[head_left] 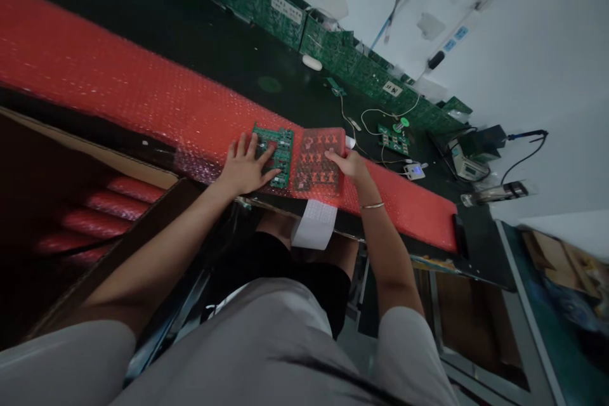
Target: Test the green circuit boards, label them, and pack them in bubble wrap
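Observation:
A green circuit board (pixel 284 155) lies on a long strip of red bubble wrap (pixel 143 85). My left hand (pixel 247 168) rests flat with spread fingers over the board's left side. Right beside it is a second circuit board (pixel 316 162), covered by a layer of red bubble wrap. My right hand (pixel 351 166) grips this wrapped board at its right edge, thumb on top and the other fingers hidden beneath. A white paper strip (pixel 314 225) hangs over the table's front edge below the wrapped board.
An open cardboard box (pixel 157 177) at left holds several red bubble-wrap rolls (pixel 114 212). Green circuit-board panels (pixel 276 19) line the back of the dark table (pixel 190 25). A wired board (pixel 394 139), a small meter (pixel 413 171) and a white oval object (pixel 312 63) lie beyond the wrap.

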### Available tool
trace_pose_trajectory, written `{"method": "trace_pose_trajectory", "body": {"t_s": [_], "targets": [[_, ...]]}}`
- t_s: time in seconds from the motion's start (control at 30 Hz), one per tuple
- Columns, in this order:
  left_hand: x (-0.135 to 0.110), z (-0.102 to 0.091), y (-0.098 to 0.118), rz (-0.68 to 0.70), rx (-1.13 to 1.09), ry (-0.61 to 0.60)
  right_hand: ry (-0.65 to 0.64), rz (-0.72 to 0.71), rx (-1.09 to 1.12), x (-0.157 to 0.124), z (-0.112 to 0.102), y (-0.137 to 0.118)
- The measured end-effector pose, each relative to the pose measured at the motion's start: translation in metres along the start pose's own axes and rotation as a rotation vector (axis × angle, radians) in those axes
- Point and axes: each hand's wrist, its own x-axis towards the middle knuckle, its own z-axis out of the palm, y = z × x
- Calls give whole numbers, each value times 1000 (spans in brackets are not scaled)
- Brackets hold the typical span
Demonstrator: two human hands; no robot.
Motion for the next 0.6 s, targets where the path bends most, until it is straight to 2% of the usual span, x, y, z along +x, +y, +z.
{"method": "trace_pose_trajectory", "body": {"t_s": [0.1,0.2,0.43,0.6], "targets": [[0,-1,-8,18,-10,-101,109,-21,-180,0,-9,-24],[-1,-1,-3,45,-28,-122,69,-118,-376,-3,-8,-55],[-2,2,19,-14,-91,-36,-45,-121,-872,-20,22,-114],[-2,-1,16,-10,-125,-30,-33,-154,-1017,-27,39,-134]]}}
